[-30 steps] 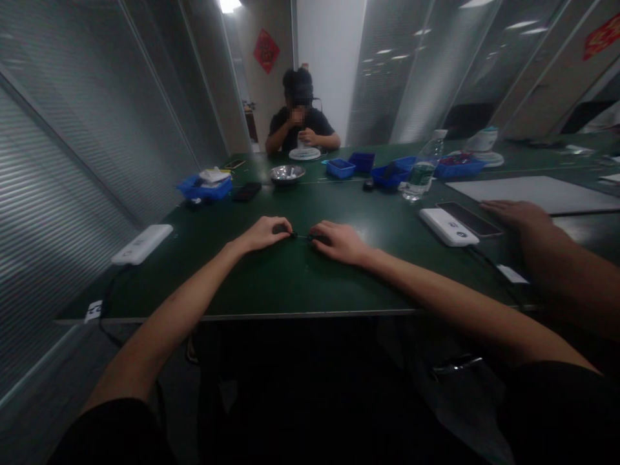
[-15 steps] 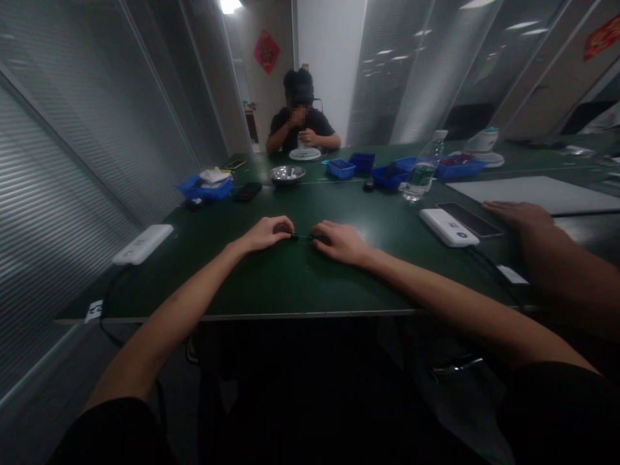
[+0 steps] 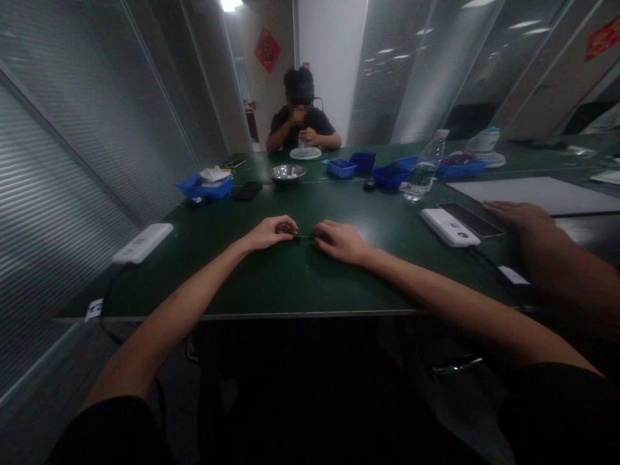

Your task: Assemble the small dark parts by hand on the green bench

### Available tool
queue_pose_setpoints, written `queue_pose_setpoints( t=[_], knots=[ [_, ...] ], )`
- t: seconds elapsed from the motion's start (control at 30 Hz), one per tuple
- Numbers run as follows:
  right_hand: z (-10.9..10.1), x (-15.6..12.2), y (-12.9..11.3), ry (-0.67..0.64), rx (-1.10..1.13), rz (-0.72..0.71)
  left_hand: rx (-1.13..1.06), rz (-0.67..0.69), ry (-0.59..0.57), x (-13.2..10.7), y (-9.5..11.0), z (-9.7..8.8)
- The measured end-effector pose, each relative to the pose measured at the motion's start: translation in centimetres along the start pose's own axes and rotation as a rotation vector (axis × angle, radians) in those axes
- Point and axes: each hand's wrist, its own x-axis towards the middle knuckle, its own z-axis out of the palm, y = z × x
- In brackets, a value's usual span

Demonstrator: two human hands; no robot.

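Over the middle of the green table (image 3: 271,284), my two hands face each other with a small gap between them. My left hand (image 3: 267,234) pinches a small dark piece (image 3: 296,237) between thumb and fingers, just above or on the tabletop. My right hand (image 3: 343,243) is closed, palm down, around a dark-ended tool. A thin shaft (image 3: 305,236) bridges the gap from that hand to the dark piece, like a small screwdriver. Most of the tool is hidden by the right fingers, and the piece is too small to make out exactly.
Left are a white power strip (image 3: 143,243) and a blue tray (image 3: 206,186). A metal bowl (image 3: 287,174), blue bins (image 3: 341,168) and a water bottle (image 3: 425,169) stand farther back. Another power strip (image 3: 448,227) and another person's hand (image 3: 526,215) are right. A person (image 3: 304,123) sits opposite.
My left hand has shifted very slightly right with the small dark piece, so the gap looks a little narrower. My right hand has hardly moved.
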Motion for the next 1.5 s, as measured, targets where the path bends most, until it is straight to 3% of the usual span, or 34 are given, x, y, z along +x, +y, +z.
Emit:
queue_pose_setpoints(
  t=[0.67, 1.2, 1.5],
  knots=[
    [0.3, 0.1, 0.2, -0.007, 0.003, -0.045, 0.007, 0.021, -0.030, 0.3, 0.6, 1.6],
    [0.3, 0.1, 0.0, -0.017, 0.015, -0.101, 0.095, 0.050, -0.039, 0.2, 0.2, 1.2],
    [0.0, 0.1, -0.3, -0.037, 0.010, -0.065, 0.184, 0.081, -0.015, 0.1, -0.4, 1.0]
  ],
)
